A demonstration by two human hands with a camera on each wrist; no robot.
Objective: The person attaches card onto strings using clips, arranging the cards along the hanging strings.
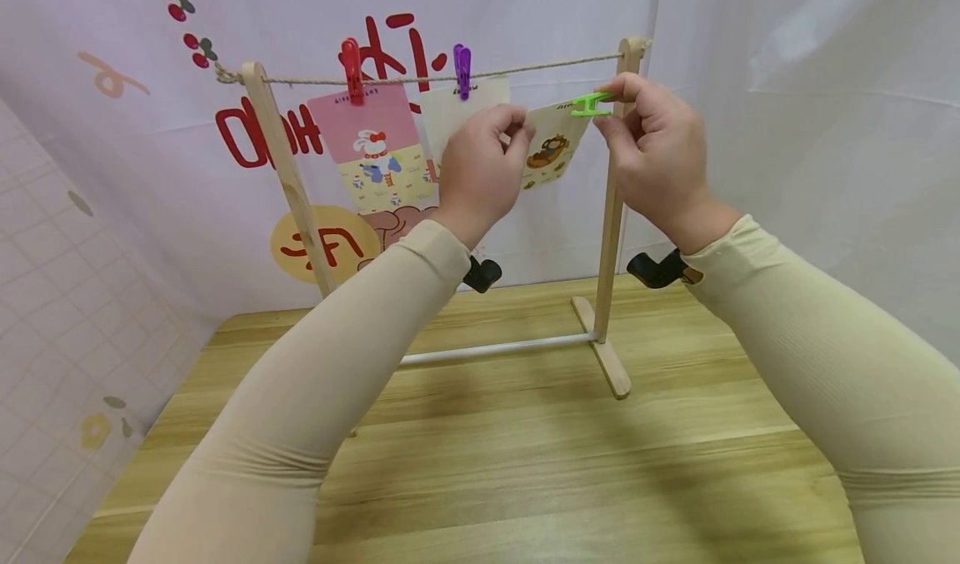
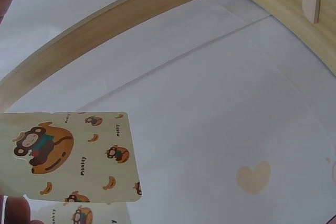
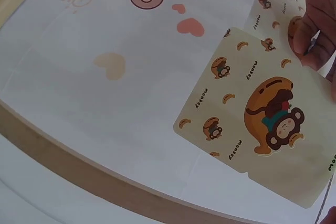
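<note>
My left hand pinches the left edge of a cream card with a monkey and banana print between thumb and finger. Beyond that hand, my right hand squeezes a green clothespin at the card's upper right corner. Whether the clothespin's jaws bite the card or the twine, I cannot tell. The card hangs tilted just below the twine line; its printed face fills much of the right wrist view. Fingers of the left hand show beside it there.
A red clothespin holds a pink and yellow card, and a purple clothespin holds another cream card. The twine runs between posts of a wooden stand on a wood-grain table. A printed white cloth hangs behind.
</note>
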